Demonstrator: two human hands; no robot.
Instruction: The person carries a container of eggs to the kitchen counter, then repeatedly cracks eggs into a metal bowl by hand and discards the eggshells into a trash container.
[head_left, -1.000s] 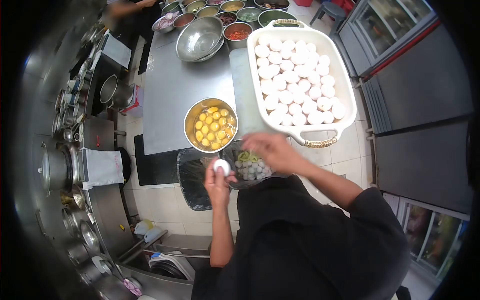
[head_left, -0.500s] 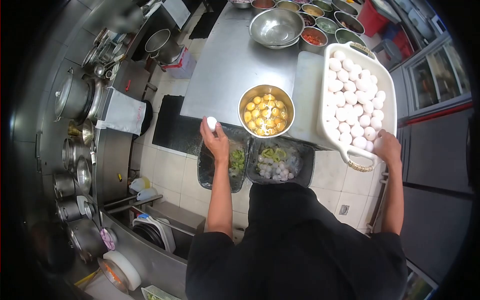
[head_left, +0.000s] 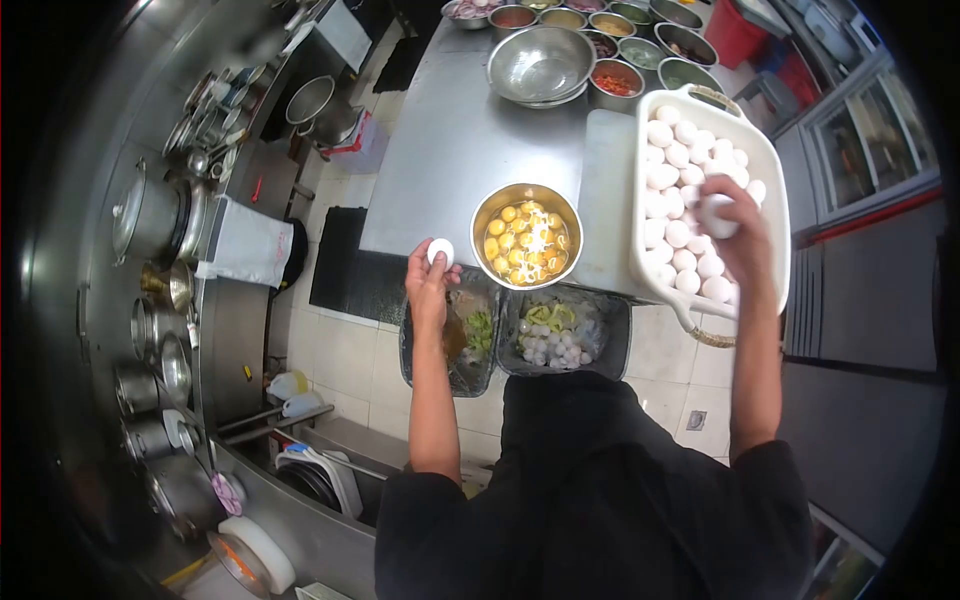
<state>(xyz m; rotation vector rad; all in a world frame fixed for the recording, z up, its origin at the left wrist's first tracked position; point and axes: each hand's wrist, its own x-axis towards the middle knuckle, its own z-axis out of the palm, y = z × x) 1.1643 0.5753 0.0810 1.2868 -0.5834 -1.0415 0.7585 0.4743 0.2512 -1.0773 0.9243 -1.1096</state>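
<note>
A white egg (head_left: 440,252) is held in the fingers of my left hand (head_left: 430,285), just left of the metal bowl (head_left: 482,215). That bowl holds several yolks in clear liquid. My right hand (head_left: 742,235) grips another white egg (head_left: 717,216) above the white two-handled basin (head_left: 774,240), which is heaped with whole white eggs. Below the table edge are two lined bins: the left bin (head_left: 405,350) has green scraps, and the right bin (head_left: 622,350) has shells and pale green pieces.
A steel table (head_left: 430,170) carries a pale board (head_left: 607,190) beside the basin. Large empty metal bowls (head_left: 540,65) and small bowls of chopped ingredients, one with red pieces (head_left: 616,84), stand at the back. Pots and a stove counter are at left, refrigerators at right.
Since the earliest frame, my right hand has moved from over the bins to the basin, then lifted with an egg in it. My left hand still holds its egg, now slightly nearer the bowl than half a second ago.
</note>
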